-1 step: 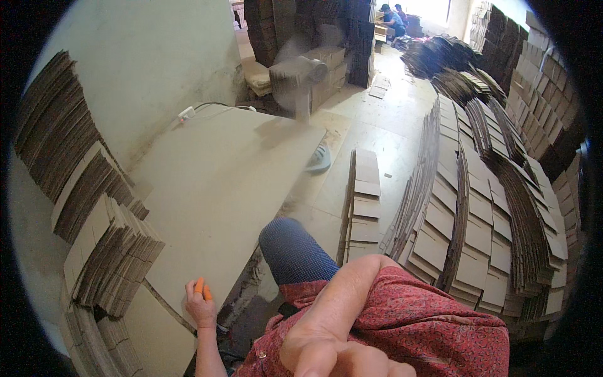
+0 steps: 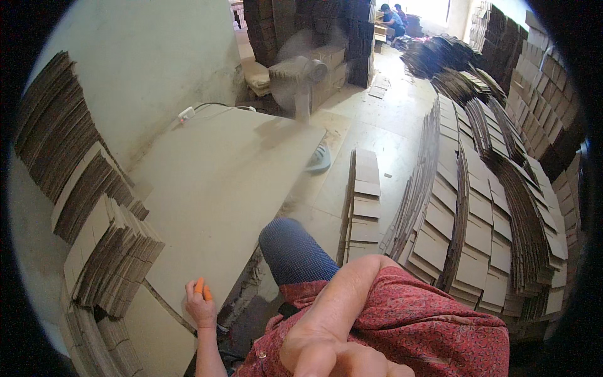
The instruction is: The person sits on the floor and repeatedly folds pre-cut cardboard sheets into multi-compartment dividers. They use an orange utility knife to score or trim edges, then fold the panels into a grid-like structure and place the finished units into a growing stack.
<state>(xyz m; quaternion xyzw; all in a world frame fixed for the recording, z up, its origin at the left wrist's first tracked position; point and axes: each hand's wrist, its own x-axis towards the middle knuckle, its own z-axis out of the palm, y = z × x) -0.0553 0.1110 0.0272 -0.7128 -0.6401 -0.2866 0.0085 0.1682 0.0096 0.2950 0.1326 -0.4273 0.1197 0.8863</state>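
- My left hand [image 2: 200, 306] rests on the near edge of the large flat cardboard sheet [image 2: 220, 188] lying on the surface, fingers together, two of them in orange fingertip covers [image 2: 203, 289].
- My right hand [image 2: 326, 342] is raised close to the camera, blurred; I cannot tell whether it is spread or closed.
- Stacks of folded cardboard [image 2: 100, 245] stand just left of the sheet.
- More cardboard piles [image 2: 490, 213] fill the floor to my right.
- A fan [image 2: 300, 72] stands beyond the sheet.

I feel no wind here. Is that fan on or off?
On. The fan shows only a blurred disc, with no separate blades visible.
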